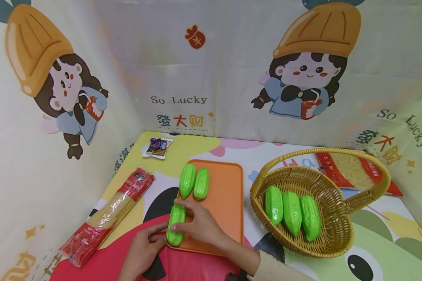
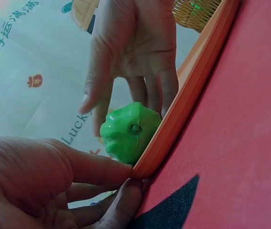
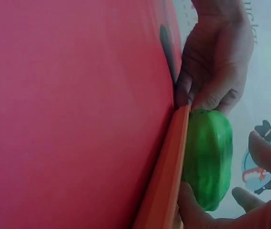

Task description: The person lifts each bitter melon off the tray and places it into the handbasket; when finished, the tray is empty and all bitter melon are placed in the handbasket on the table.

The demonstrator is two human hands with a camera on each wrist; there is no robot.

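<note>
A green ridged fruit with a smooth, plastic-like shine lies along the left side of an orange tray. Over it, my right hand spreads its fingers; the right wrist view shows fingertips right by the near end of the fruit and others standing off from it. My left hand pinches the tray's rim at the near left corner, thumb and finger on either side of the edge in the left wrist view. Two more green fruits lie at the tray's far left.
Right of the tray stands a wicker basket with a tall handle and three green fruits. A red noodle packet lies at left, a small snack packet far left. Behind the basket is another red bag. Printed cloth walls surround the table.
</note>
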